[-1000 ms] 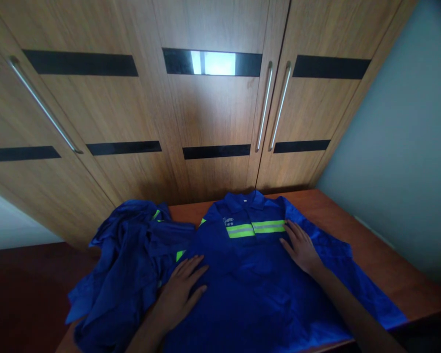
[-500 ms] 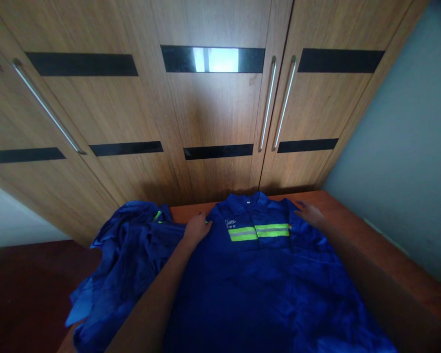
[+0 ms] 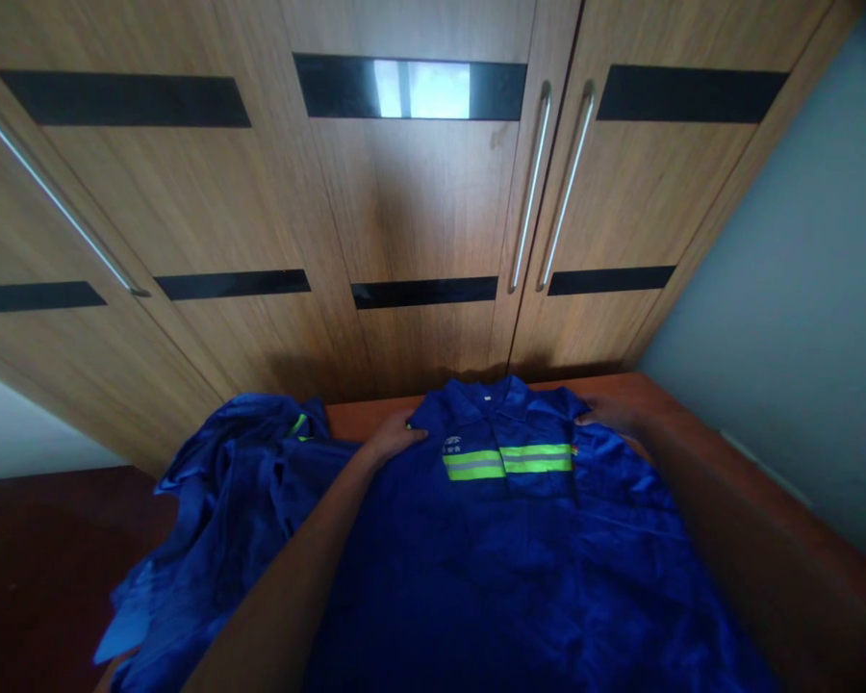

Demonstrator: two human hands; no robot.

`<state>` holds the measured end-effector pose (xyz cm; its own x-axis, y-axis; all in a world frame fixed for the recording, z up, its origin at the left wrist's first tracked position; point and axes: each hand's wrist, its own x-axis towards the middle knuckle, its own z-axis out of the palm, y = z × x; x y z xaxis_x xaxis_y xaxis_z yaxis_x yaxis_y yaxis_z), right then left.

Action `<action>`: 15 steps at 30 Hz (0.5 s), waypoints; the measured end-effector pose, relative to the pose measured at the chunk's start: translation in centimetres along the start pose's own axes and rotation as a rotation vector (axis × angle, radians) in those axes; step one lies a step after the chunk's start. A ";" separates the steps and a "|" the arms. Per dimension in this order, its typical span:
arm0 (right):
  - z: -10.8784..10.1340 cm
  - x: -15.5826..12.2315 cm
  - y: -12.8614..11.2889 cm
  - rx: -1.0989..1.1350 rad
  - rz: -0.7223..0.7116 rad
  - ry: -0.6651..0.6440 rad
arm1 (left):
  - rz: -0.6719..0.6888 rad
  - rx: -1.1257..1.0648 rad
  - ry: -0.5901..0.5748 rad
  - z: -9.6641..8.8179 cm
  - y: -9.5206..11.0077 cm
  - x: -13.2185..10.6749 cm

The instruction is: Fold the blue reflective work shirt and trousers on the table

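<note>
A blue work shirt (image 3: pixel 520 558) with a yellow-green reflective band (image 3: pixel 509 461) across the chest lies spread flat on a reddish-brown table (image 3: pixel 361 416), collar toward the wardrobe. My left hand (image 3: pixel 394 438) is at the shirt's left shoulder with fingers closed on the fabric. At the right shoulder, my right hand (image 3: pixel 610 414) also pinches the cloth. Both forearms stretch over the shirt.
A crumpled pile of similar blue garments (image 3: pixel 223 500) lies on the table's left side. A wooden wardrobe (image 3: pixel 419 212) with metal bar handles (image 3: pixel 530 188) stands right behind the table. A grey wall (image 3: pixel 801 289) is on the right.
Both hands have moved from lying flat on the shirt's middle up to its shoulders, where their fingers closed on the fabric. The view has shifted slightly closer.
</note>
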<state>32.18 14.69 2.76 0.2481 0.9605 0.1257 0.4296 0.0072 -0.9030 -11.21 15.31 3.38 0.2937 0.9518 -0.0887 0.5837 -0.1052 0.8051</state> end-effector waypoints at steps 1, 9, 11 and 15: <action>-0.2 -0.1 -0.3 0.011 0.016 -0.069 | 0.041 -0.004 0.009 -0.2 0.5 -0.1; -2.8 -0.5 -1.9 0.220 0.019 -0.295 | 0.342 0.143 0.133 -4.4 6.6 -0.8; -3.4 -0.9 -2.2 0.206 -0.050 -0.182 | 0.384 0.181 0.177 -5.0 7.8 -1.4; -4.3 -3.9 -2.5 0.109 -0.211 0.008 | 0.581 0.309 0.253 -4.4 7.8 -4.5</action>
<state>33.90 9.73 6.27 0.1701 0.9324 0.3189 0.3763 0.2376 -0.8955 -11.34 11.48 12.66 0.4598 0.7504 0.4748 0.5850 -0.6582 0.4738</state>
